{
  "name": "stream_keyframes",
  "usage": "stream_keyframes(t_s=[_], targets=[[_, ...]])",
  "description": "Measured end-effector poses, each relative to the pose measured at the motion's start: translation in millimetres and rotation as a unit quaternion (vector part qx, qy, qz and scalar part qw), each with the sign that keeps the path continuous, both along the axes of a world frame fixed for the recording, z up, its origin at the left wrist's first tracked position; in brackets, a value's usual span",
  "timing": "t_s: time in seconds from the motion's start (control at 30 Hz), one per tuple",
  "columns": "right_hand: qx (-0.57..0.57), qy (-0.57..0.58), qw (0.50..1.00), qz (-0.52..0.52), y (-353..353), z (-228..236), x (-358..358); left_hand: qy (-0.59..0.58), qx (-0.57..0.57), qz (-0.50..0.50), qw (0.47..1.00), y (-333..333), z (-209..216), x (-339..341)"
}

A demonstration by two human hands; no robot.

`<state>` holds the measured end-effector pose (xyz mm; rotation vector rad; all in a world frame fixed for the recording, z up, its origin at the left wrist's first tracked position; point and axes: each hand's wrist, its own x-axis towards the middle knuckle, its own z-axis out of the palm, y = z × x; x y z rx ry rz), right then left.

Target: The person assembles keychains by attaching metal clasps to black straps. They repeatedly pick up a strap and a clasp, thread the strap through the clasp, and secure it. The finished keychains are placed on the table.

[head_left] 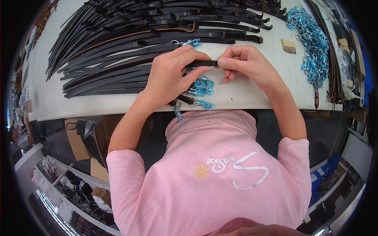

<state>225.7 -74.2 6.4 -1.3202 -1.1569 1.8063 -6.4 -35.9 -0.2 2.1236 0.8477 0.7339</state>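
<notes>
Clearly, both hands are busy with one black strap (206,63), its short end showing just above the middle of the frame. The left hand (166,74) curls round it, fingers bent over the top and thumb reaching along below; the right hand (252,65) pinches the tip between thumb and bent forefinger. Only a small stretch of strap shows between them, and how the left fingers grip inside the curl I cannot tell.

Below the left hand, near the front edge of the pale desk (252,88), lie metal clasps in blue film (201,87), some beyond the edge of that hand's thumb. Dark straps (106,84) fan out across the upper left, packed side by side, with a brown-edged one among those higher up. Over in the upper right sits a heap of chains (311,47), also wrapped in blue, with a yellowish block (288,46) just to its left and long brown strips (334,78) along its right. The person wears a pink shirt (220,204); cardboard (78,139) stands under the desk at left, and a loaded shelf (59,185) fills the lower left.
</notes>
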Motion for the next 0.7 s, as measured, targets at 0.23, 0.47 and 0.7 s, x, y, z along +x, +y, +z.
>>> stream_keyframes(t_s=[0.23, 0.47, 0.7], targets=[[-0.004, 0.012, 1.000, 0.001, -1.3, -4.1, -0.1, -0.007, 0.003, -0.015, 1.000, 0.0, -1.5, 0.1], [0.001, 0.003, 1.000, -0.003, -2.5, -1.1, -1.1, -0.005, -0.001, -0.016, 1.000, 0.1, -3.0, -0.1], [0.015, -0.013, 1.000, 0.010, -1.2, -4.0, 0.3, 0.007, 0.009, -0.007, 1.000, -0.2, -3.1, 1.2]])
